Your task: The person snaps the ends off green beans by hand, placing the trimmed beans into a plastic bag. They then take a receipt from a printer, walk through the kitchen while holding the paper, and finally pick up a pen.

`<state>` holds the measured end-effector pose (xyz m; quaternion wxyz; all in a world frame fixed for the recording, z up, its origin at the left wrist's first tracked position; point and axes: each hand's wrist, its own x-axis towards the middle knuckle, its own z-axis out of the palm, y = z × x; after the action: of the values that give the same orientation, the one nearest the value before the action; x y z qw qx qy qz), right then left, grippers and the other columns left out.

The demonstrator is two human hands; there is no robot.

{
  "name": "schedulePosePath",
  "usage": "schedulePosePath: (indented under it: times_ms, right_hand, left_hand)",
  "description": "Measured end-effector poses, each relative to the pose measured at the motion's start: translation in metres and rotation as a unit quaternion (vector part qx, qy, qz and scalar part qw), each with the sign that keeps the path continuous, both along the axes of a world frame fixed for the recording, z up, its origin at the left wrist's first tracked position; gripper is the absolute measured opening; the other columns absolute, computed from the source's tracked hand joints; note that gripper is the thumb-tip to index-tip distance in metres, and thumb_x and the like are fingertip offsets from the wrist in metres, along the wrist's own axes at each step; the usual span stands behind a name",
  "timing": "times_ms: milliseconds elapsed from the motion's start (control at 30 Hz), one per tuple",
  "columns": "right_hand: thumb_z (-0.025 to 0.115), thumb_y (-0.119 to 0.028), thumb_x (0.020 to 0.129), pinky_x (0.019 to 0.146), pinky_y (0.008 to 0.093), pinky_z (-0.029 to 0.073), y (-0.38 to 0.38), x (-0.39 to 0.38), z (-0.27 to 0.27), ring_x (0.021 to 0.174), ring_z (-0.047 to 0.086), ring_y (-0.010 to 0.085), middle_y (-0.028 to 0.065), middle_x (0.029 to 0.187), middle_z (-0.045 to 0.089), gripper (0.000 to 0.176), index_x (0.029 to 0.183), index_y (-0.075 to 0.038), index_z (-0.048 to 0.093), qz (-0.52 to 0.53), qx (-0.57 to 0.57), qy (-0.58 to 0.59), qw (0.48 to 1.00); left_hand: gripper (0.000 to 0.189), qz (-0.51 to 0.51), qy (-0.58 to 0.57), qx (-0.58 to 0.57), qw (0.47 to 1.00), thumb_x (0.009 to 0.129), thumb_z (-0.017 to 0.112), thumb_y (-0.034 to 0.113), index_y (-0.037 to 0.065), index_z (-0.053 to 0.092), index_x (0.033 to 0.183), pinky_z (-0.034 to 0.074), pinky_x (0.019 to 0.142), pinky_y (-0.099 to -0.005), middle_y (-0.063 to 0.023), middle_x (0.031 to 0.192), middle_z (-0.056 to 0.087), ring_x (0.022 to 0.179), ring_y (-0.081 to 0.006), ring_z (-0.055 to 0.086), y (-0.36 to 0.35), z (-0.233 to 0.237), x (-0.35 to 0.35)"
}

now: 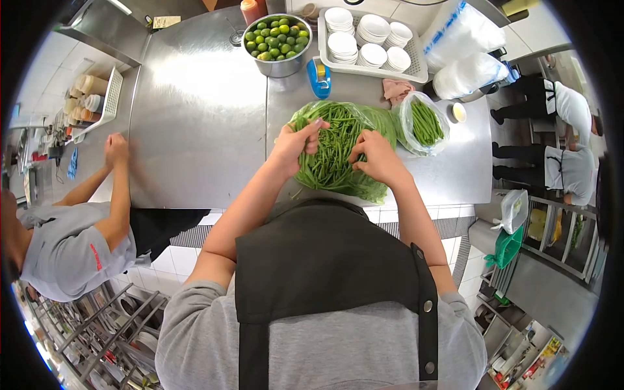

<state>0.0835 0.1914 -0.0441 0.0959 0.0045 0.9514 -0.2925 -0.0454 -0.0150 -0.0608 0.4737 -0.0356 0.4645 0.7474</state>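
A large clear plastic bag full of loose green beans [333, 146] lies open on the steel table in front of me. Over its left side is my left hand [300, 143], fingers curled and closed; whatever they may hold is too small to make out. My right hand [378, 159] is above the bag's right side with its fingertips pinched together, close to the beans, and their contents are hidden. To the right of it stands a smaller plastic bag of straighter, aligned green beans [426, 123].
Behind the beans are a blue tape dispenser [319, 78], a steel pot of limes [276, 42] and a white crate [416, 68] of stacked white dishes. A pink cloth [396, 91] and small cup [459, 112] lie rightward. A co-worker's hands [117, 149] rest at the table's left.
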Motion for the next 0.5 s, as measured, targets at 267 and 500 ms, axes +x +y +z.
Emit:
schedulePosePath:
  times_ms: [267, 500]
  right_hand:
    - [0.074, -0.004, 0.078, 0.07, 0.0337, 0.044, -0.003, -0.016, 0.025, 0.078, 0.055, 0.0213, 0.0071, 0.086, 0.056, 0.008, 0.083, -0.003, 0.068, -0.052, -0.138, 0.074, 0.986]
    - [0.071, -0.006, 0.088, 0.059, 0.0265, 0.043, -0.042, -0.032, -0.005, 0.066, 0.056, 0.0109, 0.002, 0.079, 0.061, 0.007, 0.09, -0.002, 0.066, -0.34, -0.404, 0.185, 0.829]
  left_hand:
    - [0.017, -0.143, 0.326, -0.133, 0.925, 0.083, 0.082, 0.017, 0.004, 0.077, 0.093, 0.039, 0.052, -0.0202, 0.0022, 0.077, 0.067, 0.058, -0.002, 0.048, 0.014, -0.025, 0.027]
    - [0.014, 0.008, 0.115, -0.065, 0.991, 0.087, 0.079, 0.01, 0.004, 0.069, 0.093, 0.027, 0.046, -0.0225, 0.0052, 0.07, 0.059, 0.051, -0.0023, 0.039, 0.022, 0.026, 0.018]
